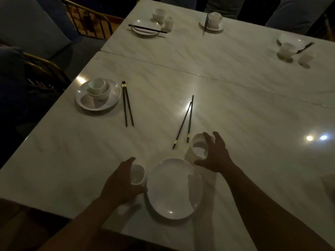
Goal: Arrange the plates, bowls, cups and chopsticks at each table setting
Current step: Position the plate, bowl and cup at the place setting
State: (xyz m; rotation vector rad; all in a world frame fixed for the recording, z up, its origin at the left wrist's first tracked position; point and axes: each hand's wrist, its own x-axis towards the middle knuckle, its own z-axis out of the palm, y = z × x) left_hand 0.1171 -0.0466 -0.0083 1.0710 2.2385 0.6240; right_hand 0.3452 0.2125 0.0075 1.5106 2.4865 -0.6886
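A white plate [172, 189] lies on the table in front of me. My left hand [121, 183] grips a small white cup [136, 174] just left of the plate. My right hand [213, 156] holds a white bowl [198, 148] by its rim, tilted, beyond the plate's right edge. A pair of black chopsticks [184, 122] lies splayed on the table above the plate. At the left setting a bowl and cup [98, 87] sit stacked on a plate [87, 102], with chopsticks [127, 104] laid beside it.
On the far table stand a plate with chopsticks across it [146, 28] beside a bowl and a cup [163, 17], a bowl on a plate with chopsticks [212, 20], and a scattered setting at the right [291, 46]. Chairs [36, 66] line the table's left side.
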